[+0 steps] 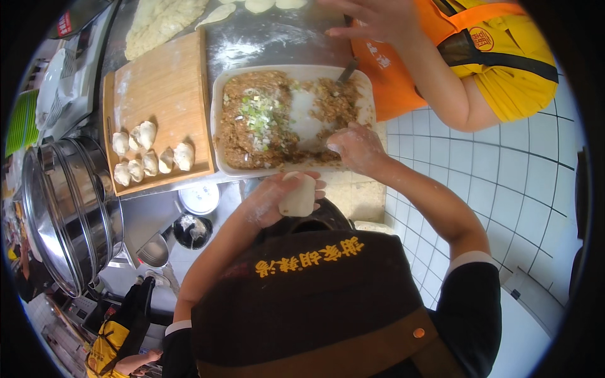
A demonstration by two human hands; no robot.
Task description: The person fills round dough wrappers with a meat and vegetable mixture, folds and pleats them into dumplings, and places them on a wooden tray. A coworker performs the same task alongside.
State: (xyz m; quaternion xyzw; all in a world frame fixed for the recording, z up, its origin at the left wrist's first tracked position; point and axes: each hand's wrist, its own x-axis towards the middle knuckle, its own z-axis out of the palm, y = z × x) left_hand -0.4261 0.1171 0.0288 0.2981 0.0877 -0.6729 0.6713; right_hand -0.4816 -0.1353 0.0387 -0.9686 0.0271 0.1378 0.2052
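A flat oval dough wrapper (298, 194) lies across the palm of my left hand (272, 198), thumb on top, just below the front rim of the white plastic tray (295, 173). My right hand (358, 149) is over the tray's front right part, its fingers curled close to the filling; whether they grip anything is hidden. Brown minced filling (255, 118) covers the left half, topped with chopped green onion (259, 120). More filling (338, 101) lies at the right around a bare patch. A flat-handled utensil (347, 71) stands in it at the back right.
Left of the tray, a wooden board (160, 90) with raised edges carries several filled dumplings (150, 163). Behind are a dough mass (163, 21) and wrappers (260, 4). A co-worker's hand (378, 21) reaches across the back right. Steel steamers (66, 208) stand left; another person (111, 342) is lower left.
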